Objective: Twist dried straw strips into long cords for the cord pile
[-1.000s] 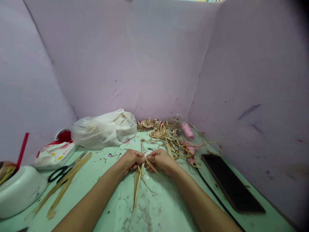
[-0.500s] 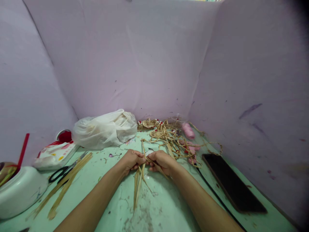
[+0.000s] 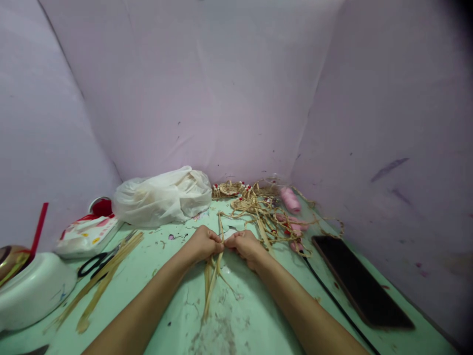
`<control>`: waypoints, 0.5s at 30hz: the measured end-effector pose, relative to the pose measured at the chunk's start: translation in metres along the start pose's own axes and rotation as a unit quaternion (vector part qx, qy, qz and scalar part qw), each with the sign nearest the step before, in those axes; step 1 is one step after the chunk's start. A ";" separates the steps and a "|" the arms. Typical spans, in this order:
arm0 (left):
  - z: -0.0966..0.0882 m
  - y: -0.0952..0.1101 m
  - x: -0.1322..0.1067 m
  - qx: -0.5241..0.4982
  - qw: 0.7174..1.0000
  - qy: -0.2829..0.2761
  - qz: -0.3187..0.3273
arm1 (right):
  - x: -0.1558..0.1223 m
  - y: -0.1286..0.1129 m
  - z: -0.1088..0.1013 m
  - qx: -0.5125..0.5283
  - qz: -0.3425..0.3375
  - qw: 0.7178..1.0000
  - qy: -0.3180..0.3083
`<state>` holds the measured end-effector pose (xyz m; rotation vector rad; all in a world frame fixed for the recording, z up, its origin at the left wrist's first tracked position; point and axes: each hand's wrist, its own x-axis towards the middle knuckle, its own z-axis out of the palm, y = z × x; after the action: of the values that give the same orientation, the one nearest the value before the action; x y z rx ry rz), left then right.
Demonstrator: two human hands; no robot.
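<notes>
I am pinching the straw strips (image 3: 211, 278) with both hands at the middle of the surface (image 3: 258, 315). My left hand (image 3: 202, 243) is curling its fingers shut around the top of the bundle. My right hand (image 3: 245, 245) is closing its thumb and fingers on the same spot, so the fingertips of the two hands are touching.

A second ago the hands were sitting slightly apart, and one strip was slanting out from under my right hand toward the right edge. Now that strip is drawn in, and my right hand is sitting closer to the left one. One thin strip is sticking up from between my fingers toward the far edge. The loose ends are trailing from my hands toward the near edge, much as they were before.

Nothing else is moving. The pile of braided straw cords (image 3: 258, 209) is lying just beyond my right hand toward the far right corner, with the pink thread spool (image 3: 290, 199) at its far side. The phone (image 3: 360, 281) is lying along the right edge beside a black cable (image 3: 332, 301). The scissors (image 3: 94, 264) and spare strips (image 3: 99, 281) are lying toward the left edge, near the white bowl (image 3: 33, 291). The plastic bag (image 3: 162, 197) is sitting at the far edge.
</notes>
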<state>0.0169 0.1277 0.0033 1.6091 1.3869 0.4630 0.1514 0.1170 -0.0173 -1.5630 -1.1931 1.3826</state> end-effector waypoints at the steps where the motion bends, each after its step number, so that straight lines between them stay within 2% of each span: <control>1: -0.002 0.001 -0.001 0.032 0.999 0.004 -0.002 | 0.000 0.000 0.000 -0.007 0.001 1.000 0.003; 5: -0.004 0.013 -0.012 0.172 0.983 0.054 -0.039 | -0.002 0.000 0.002 -0.043 0.007 0.999 0.000; 8: 0.008 0.022 -0.023 0.227 0.968 0.097 -0.036 | -0.005 -0.002 0.003 -0.029 0.003 0.999 -0.018; 13: 0.044 0.020 -0.033 0.249 0.954 0.168 0.023 | -0.006 -0.001 0.003 0.010 0.008 1.000 -0.014; 15: 0.047 0.020 -0.033 0.226 0.958 0.171 0.046 | -0.005 0.000 0.002 -0.003 0.000 1.000 -0.003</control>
<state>0.0550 0.0796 0.0055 2.0390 1.7774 0.5232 0.1491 0.1124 -0.0167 -1.5628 -1.2025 1.3859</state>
